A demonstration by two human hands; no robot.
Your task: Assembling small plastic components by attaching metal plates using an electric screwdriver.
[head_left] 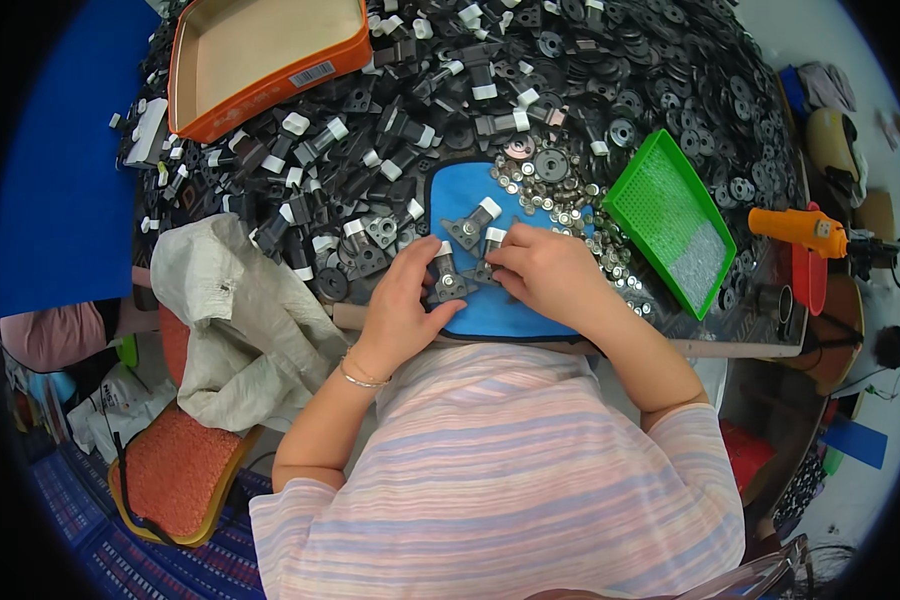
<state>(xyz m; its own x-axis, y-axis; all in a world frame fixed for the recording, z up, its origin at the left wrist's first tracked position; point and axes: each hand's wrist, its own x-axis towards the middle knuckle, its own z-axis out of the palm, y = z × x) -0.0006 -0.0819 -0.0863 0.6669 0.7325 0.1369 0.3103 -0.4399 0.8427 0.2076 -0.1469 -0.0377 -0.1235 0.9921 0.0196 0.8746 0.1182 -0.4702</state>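
Observation:
On a blue mat [530,315] lie several dark brackets with white-capped stems. My left hand [398,305] curves its fingers and thumb around one white-capped bracket [448,284] at the mat's left edge. My right hand [555,268] is closed, its fingertips pinching a second white-capped bracket [485,268] just to the right; the fingers partly hide it. Just beyond both hands rests a third white-capped bracket [469,228], which neither hand touches. Small round metal parts [570,208] are heaped on the mat's right side, near my right hand.
Piled black parts [410,110] cover the far table. An orange box [270,100] sits at the far left, a green tray [642,200] of small clear pieces at the right. An orange-yellow tool [800,230] stands by the right edge. White sacking [235,320] drapes the left edge.

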